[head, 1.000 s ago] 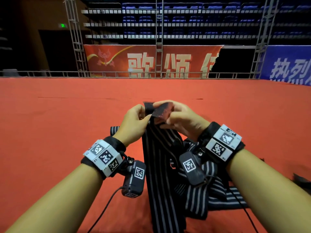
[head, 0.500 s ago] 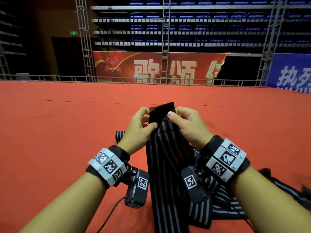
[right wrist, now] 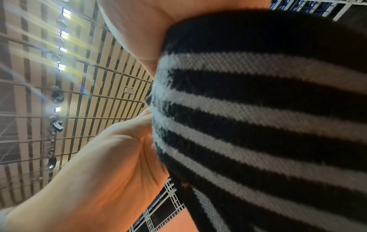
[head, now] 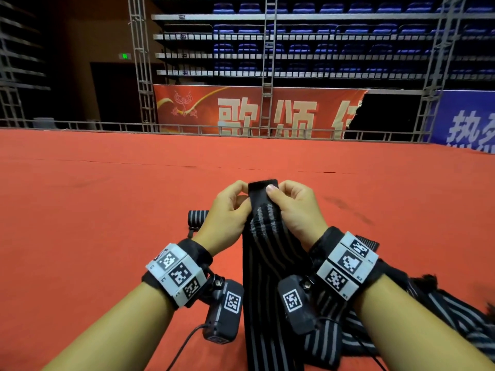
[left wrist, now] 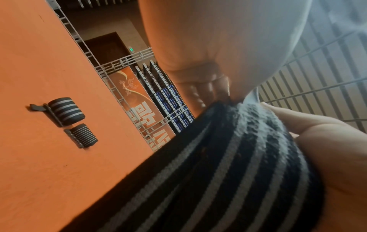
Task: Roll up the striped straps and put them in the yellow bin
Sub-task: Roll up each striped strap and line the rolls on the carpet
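Above the red floor [head: 107, 210], left hand [head: 227, 212] and right hand [head: 297, 210] both pinch one strap [head: 263, 236] by its top end; left of it lie two rolls [left wrist: 66, 111].

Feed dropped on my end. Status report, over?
Left hand and right hand both pinch striped strap top end, unrolled. Two rolled straps on red mat. Yellow bin unseen. Nothing blocking.
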`<control>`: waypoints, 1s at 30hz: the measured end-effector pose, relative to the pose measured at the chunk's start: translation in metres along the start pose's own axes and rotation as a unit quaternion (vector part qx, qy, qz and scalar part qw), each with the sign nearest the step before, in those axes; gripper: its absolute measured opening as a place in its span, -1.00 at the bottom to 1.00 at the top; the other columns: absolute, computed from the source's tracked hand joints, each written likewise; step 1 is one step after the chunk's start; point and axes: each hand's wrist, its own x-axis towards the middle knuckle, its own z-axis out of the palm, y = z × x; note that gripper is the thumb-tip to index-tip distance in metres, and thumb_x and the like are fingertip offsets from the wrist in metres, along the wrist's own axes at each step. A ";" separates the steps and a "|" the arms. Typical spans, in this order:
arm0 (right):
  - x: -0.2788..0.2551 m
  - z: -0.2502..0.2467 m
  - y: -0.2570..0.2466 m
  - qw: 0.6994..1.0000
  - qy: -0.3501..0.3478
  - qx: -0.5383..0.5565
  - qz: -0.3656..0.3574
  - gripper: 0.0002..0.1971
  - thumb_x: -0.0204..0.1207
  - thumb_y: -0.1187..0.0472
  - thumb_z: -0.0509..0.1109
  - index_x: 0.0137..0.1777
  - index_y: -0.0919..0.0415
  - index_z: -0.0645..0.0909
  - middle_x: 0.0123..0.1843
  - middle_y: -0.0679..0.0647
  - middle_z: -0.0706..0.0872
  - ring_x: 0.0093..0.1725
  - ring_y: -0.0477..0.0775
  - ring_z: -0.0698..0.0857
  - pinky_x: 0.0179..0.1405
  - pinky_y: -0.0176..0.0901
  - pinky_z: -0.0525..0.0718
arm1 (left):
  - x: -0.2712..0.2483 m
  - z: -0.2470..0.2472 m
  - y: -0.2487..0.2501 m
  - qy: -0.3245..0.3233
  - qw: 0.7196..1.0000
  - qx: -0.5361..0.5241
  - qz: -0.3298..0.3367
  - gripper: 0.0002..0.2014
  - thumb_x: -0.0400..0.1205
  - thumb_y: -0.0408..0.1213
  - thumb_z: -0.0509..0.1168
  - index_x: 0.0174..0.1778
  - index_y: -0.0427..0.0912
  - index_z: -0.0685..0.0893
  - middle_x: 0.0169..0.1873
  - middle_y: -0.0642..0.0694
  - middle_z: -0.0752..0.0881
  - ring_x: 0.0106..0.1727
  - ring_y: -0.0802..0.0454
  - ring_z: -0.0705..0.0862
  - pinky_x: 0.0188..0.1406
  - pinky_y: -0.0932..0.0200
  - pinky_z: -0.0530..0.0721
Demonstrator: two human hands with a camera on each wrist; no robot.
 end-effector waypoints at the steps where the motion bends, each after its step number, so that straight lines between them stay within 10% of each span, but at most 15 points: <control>1: 0.001 0.000 0.001 1.000 0.009 -0.002 0.001 -0.64 0.61 0.27 0.37 -0.43 0.16 0.42 -0.40 0.16 0.51 -0.35 0.07 0.47 -0.33 -0.08 0.44 | 0.000 0.000 0.000 -0.003 1.000 0.005 0.002 -0.74 0.76 -0.30 0.23 -0.19 0.11 0.63 -0.35 -0.21 0.62 -0.38 -0.06 0.46 -0.40 0.02 0.39; 12: 0.005 0.001 0.007 0.999 0.027 -0.044 -0.001 -0.74 0.44 0.06 0.40 -0.35 0.19 0.48 -0.40 0.15 0.55 -0.38 0.07 0.52 -0.34 -0.01 0.51 | -0.001 0.005 0.011 0.003 1.000 -0.005 0.009 -0.77 0.80 -0.22 0.13 -0.14 -0.15 0.58 -0.39 0.03 0.59 -0.50 0.22 0.52 -0.55 0.37 0.44; 18: 0.005 -0.002 0.005 0.998 0.029 -0.049 -0.027 -0.71 0.57 0.19 0.42 -0.35 0.19 0.47 -0.45 0.02 0.54 -0.40 -0.02 0.50 -0.35 -0.08 0.49 | 0.016 0.000 0.006 0.033 0.993 0.105 0.052 -0.70 0.70 -0.11 0.24 -0.24 -0.23 0.44 -0.44 -0.11 0.48 -0.46 0.03 0.37 -0.51 0.11 0.33; 25: -0.002 -0.032 0.018 0.976 -0.160 -0.148 -0.001 -0.68 0.35 -0.03 0.48 0.02 0.12 0.72 -0.05 -0.02 0.83 -0.05 -0.03 0.78 0.05 0.02 0.74 | 0.047 -0.016 0.040 0.146 0.975 0.120 0.113 -0.64 0.76 -0.34 0.19 -0.36 -0.07 0.29 -0.46 0.08 0.31 -0.49 0.29 0.26 -0.44 0.35 0.30; 30: -0.004 -0.043 0.026 0.968 -0.186 -0.155 0.073 -0.89 0.64 0.20 0.36 -0.05 0.18 0.69 -0.13 -0.01 0.79 -0.13 0.01 0.77 -0.02 -0.04 0.73 | 0.069 -0.028 0.061 0.183 0.977 0.049 0.095 -0.68 0.78 -0.30 0.16 -0.32 -0.06 0.33 -0.43 0.07 0.39 -0.41 0.20 0.37 -0.34 0.22 0.42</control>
